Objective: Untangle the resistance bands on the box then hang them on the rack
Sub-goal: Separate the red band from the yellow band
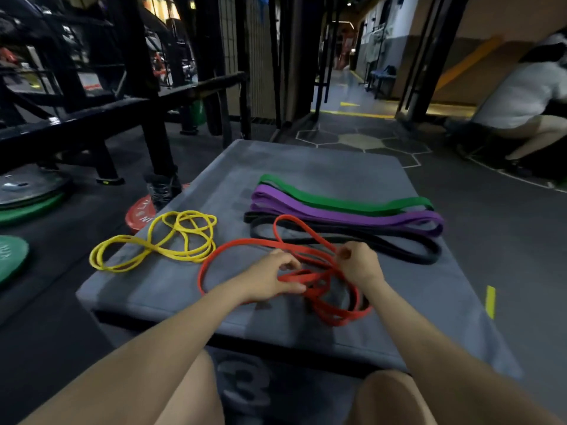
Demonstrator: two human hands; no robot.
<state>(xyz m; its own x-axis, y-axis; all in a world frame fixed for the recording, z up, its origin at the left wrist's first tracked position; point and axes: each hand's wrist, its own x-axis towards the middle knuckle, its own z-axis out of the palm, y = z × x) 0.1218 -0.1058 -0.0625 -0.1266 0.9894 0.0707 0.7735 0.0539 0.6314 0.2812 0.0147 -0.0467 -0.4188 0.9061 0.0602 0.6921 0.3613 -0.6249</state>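
Note:
A grey padded box (306,167) stands in front of me. Tangled red bands (233,244) lie at its near middle. My left hand (270,279) pinches a red strand at the knot's left side. My right hand (357,263) grips red strands at the knot's right side. Tangled yellow bands (153,240) lie at the box's left edge, one loop hanging over it. Green (337,200), purple (352,214) and black (383,240) bands lie flat side by side across the far right of the box.
A black metal rack (92,115) stands at the left. Green (12,256) and red (139,216) weight plates lie on the floor beside the box. A person in white (518,99) crouches at the far right. A corridor opens beyond the box.

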